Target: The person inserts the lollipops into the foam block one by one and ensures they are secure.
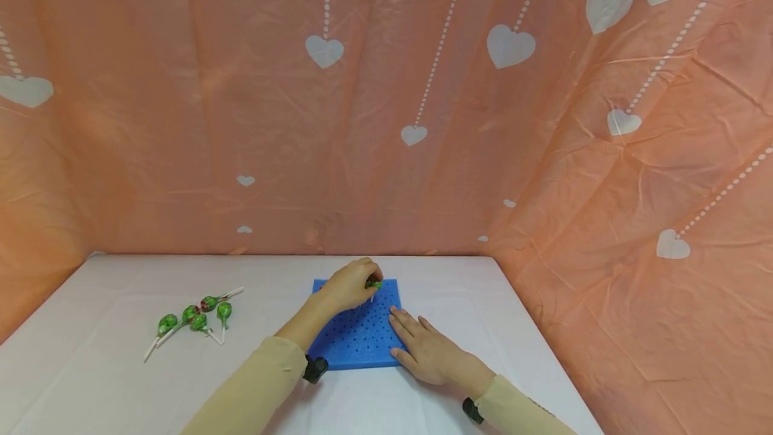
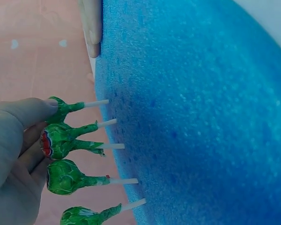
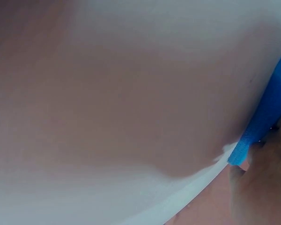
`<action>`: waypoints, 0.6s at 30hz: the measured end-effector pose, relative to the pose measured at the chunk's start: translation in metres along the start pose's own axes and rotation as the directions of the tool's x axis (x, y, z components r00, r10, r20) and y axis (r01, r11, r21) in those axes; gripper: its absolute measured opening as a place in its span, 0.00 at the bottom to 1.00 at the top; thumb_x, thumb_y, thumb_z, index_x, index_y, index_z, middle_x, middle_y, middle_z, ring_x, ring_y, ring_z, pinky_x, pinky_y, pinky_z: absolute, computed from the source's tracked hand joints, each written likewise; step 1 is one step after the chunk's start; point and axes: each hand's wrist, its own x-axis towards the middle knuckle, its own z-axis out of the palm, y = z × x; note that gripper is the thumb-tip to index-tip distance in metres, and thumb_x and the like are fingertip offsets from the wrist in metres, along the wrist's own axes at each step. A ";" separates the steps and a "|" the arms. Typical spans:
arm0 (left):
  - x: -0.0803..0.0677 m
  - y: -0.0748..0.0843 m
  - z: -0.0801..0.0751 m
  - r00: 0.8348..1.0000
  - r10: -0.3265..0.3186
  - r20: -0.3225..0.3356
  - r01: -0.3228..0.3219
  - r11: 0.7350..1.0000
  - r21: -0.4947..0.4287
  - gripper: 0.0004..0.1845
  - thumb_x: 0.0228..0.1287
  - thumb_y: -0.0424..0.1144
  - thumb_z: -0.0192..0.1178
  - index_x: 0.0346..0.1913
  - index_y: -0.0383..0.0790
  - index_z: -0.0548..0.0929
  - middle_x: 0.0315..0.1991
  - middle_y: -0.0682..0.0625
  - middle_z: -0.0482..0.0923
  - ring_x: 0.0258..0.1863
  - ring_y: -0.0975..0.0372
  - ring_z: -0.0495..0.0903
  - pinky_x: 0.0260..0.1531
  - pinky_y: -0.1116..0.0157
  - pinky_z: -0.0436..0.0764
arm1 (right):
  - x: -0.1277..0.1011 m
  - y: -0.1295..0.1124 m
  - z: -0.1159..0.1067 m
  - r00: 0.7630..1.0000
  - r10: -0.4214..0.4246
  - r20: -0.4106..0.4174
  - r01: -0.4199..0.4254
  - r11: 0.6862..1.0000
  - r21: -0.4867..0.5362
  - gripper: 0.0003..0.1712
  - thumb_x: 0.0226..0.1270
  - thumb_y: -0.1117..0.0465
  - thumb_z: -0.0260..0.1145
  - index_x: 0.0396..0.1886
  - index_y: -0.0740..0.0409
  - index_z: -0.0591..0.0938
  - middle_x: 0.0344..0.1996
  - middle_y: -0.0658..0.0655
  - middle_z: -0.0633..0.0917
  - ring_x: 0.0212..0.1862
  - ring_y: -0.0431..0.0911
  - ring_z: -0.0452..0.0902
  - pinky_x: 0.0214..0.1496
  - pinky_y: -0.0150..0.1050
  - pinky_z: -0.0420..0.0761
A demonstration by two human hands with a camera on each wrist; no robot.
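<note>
Round, green-wrapped, white-sticked lollipop (image 2: pixel 62 113): pinched by your left hand (image 1: pixel 350 286); likely light, hard, slick; grasp its head. Blue perforated foam block (image 1: pixel 356 344): below those fingers; your right hand (image 1: pixel 430 354), fingers straight, at its edge.

From above, the head camera looks forward and down across the flat white table (image 1: pixel 109 381) to its far edge. The left-wrist view closely skims the blue perforated foam board (image 2: pixel 201 93); the right-wrist view, probably low over the table, shares that board's edge.
</note>
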 end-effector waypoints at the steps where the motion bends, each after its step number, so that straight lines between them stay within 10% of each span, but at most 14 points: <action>1: 0.000 0.000 0.000 1.000 -0.002 0.004 0.002 1.000 0.006 0.08 0.67 0.31 0.69 0.48 0.37 0.87 0.43 0.49 0.82 0.43 0.58 0.83 0.48 0.57 0.86 | 0.000 0.000 0.000 1.000 -0.003 -0.002 0.003 1.000 0.003 0.40 0.86 0.39 0.39 0.84 0.61 0.53 0.84 0.57 0.49 0.83 0.52 0.47 0.81 0.58 0.56; 18: -0.004 0.000 0.000 1.000 0.019 -0.002 -0.019 1.000 -0.009 0.11 0.68 0.30 0.68 0.52 0.34 0.86 0.48 0.46 0.82 0.48 0.54 0.84 0.52 0.54 0.86 | -0.001 -0.002 -0.003 1.000 0.003 0.002 -0.003 1.000 0.015 0.41 0.86 0.39 0.41 0.84 0.61 0.54 0.84 0.57 0.50 0.83 0.52 0.47 0.81 0.58 0.56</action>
